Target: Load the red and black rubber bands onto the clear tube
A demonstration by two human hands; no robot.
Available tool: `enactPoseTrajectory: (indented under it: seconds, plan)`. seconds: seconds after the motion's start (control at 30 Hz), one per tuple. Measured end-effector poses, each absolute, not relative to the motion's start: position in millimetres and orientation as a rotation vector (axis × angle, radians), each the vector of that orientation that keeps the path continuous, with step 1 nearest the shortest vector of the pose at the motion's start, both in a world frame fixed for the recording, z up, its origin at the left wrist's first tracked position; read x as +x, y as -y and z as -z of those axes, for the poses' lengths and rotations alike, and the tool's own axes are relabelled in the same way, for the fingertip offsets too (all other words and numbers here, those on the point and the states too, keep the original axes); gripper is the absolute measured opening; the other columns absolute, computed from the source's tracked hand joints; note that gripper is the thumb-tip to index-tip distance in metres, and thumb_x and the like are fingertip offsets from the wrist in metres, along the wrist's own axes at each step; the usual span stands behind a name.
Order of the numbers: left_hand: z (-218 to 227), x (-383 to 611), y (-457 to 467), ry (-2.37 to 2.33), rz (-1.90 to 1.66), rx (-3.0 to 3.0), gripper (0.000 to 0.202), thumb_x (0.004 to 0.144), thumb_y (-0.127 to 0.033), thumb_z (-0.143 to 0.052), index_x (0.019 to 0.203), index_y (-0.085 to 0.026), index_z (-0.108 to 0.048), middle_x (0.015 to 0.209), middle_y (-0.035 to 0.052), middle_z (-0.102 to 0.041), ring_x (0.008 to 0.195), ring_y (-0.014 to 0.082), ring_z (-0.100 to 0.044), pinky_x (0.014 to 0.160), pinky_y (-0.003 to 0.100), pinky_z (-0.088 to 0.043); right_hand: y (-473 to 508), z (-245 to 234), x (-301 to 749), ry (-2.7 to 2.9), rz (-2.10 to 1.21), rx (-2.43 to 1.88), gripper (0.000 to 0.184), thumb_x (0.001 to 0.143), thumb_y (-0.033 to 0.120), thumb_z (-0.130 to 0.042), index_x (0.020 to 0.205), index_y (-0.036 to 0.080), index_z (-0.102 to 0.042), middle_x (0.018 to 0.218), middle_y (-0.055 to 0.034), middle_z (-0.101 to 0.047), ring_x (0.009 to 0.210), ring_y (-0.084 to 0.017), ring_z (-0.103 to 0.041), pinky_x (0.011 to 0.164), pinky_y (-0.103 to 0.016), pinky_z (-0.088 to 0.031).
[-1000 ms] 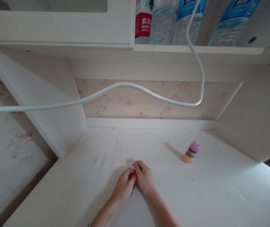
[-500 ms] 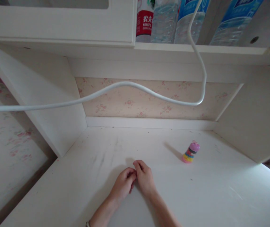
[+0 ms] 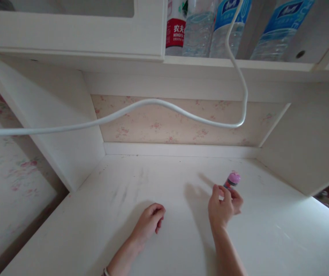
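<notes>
A small bottle with a rounded pink top and a dark-banded, colourful body stands on the white desktop. My right hand is right in front of it, fingers apart and slightly bent, hiding its lower part. Whether the fingertips touch the bottle I cannot tell. To the left, my left hand rests on the desktop with its fingers curled in, and nothing shows in it. A band circles the left wrist.
A thick white cable crosses the view above the hands. Overhead, a cabinet shelf holds several water bottles. White side panels border the desktop, with floral wallpaper behind.
My right hand has left my left hand and moved right to the small bottle, its fingers spreading. My left hand stays almost where it was, still curled.
</notes>
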State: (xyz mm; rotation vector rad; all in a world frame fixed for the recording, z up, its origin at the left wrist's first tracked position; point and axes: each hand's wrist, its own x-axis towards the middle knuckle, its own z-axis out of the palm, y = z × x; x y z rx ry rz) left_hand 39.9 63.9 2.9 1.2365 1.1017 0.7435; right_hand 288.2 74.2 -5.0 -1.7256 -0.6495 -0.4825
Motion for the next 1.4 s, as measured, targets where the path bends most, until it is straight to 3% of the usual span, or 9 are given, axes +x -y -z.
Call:
enactPoseTrajectory:
  seconds: [0.2, 0.33, 0.63, 0.8, 0.9, 1.03, 1.13, 1.23, 1.4]
  plan:
    - [-2, 39, -65, -1.091, -0.758, 1.221, 0.026, 0.075, -0.044, -0.054, 0.075, -0.018, -0.054, 0.056, -0.0053, -0.045, 0.049, 0.0094, -0.041, 0.043, 0.021, -0.032, -68, 4, 299, 0.645, 0.517, -2.030, 0.032, 0.082, 0.045, -0.051, 0.105, 0.029, -0.067, 0.140, -0.0123, -0.032, 0.116, -0.034, -0.041, 0.091, -0.057, -0.026]
    - [-2, 39, -64, -1.100, -0.759, 1.200, 0.028, 0.074, -0.046, -0.056, 0.074, -0.018, -0.054, 0.057, -0.0053, -0.046, 0.050, 0.0089, -0.042, 0.043, 0.020, -0.031, -69, 11, 303, 0.675, 0.416, -2.219, 0.040, 0.081, 0.042, -0.053, 0.119, 0.035, -0.060, 0.149, -0.0133, -0.018, 0.126, -0.039, -0.031, 0.089, -0.059, -0.026]
    - [-2, 40, -63, -1.101, -0.751, 1.213, 0.030, 0.074, -0.047, -0.057, 0.074, -0.018, -0.054, 0.056, -0.0055, -0.045, 0.048, 0.0085, -0.041, 0.042, 0.020, -0.031, -73, 29, 322, 0.844, 0.168, -2.316, 0.052, 0.079, 0.045, -0.049, 0.129, 0.031, -0.052, 0.147, -0.0166, -0.022, 0.129, -0.039, -0.024, 0.093, -0.066, -0.016]
    - [1, 41, -65, -1.087, -0.755, 1.192, 0.031, 0.075, -0.048, -0.057, 0.076, -0.017, -0.054, 0.055, -0.0056, -0.045, 0.048, 0.0083, -0.042, 0.040, 0.019, -0.030, -76, 21, 311, 0.905, 0.121, -2.104, 0.044, 0.083, 0.039, -0.046, 0.123, 0.025, -0.058, 0.133, -0.0180, -0.033, 0.119, -0.032, -0.039, 0.091, -0.052, -0.033]
    - [4, 40, -68, -1.036, -0.813, 1.132, 0.033, 0.075, -0.050, -0.058, 0.081, -0.017, -0.056, 0.060, -0.0054, -0.045, 0.047, 0.0074, -0.042, 0.039, 0.019, -0.029, -79, 11, 285, 1.028, -0.006, -1.761, 0.043, 0.083, 0.046, -0.049, 0.114, 0.020, -0.064, 0.122, -0.0169, -0.040, 0.111, -0.028, -0.044, 0.085, -0.041, -0.042]
    - [1, 33, -73, -0.977, -1.002, 0.971, 0.035, 0.075, -0.049, -0.061, 0.090, -0.018, -0.059, 0.076, -0.0023, -0.051, 0.051, 0.0066, -0.047, 0.040, 0.019, -0.031, -72, 1, 230, 1.136, -0.444, -1.333, 0.038, 0.083, 0.052, -0.053, 0.102, 0.023, -0.069, 0.113, -0.0106, -0.047, 0.090, -0.020, -0.053, 0.076, -0.036, -0.049]
    - [-7, 28, -74, -0.874, -1.155, 0.837, 0.039, 0.078, -0.047, -0.061, 0.106, -0.020, -0.061, 0.101, 0.0054, -0.058, 0.076, 0.0127, -0.057, 0.054, 0.022, -0.042, -57, -4, 193, 1.172, -0.888, -1.112, 0.046, 0.083, 0.047, -0.057, 0.126, 0.029, -0.056, 0.117, -0.0076, -0.050, 0.082, -0.016, -0.055, 0.069, -0.032, -0.051]
    - [-15, 25, -75, -0.722, -1.234, 0.737, 0.042, 0.081, -0.047, -0.059, 0.113, -0.021, -0.060, 0.120, 0.0102, -0.057, 0.101, 0.0206, -0.056, 0.076, 0.029, -0.046, -45, -8, 172, 1.094, -1.202, -1.029, 0.067, 0.079, 0.039, -0.064, 0.140, 0.032, -0.036, 0.116, -0.0052, -0.054, 0.079, -0.015, -0.055, 0.071, -0.031, -0.050]
    - [-21, 22, -75, -0.662, -1.306, 0.577, 0.043, 0.076, -0.045, -0.066, 0.113, -0.023, -0.062, 0.128, 0.0079, -0.055, 0.099, 0.0185, -0.056, 0.086, 0.032, -0.043, -41, -13, 162, 1.057, -1.523, -0.917, 0.046, 0.074, 0.030, -0.070, 0.117, 0.022, -0.058, 0.099, -0.0038, -0.060, 0.079, -0.015, -0.054, 0.066, -0.025, -0.048]
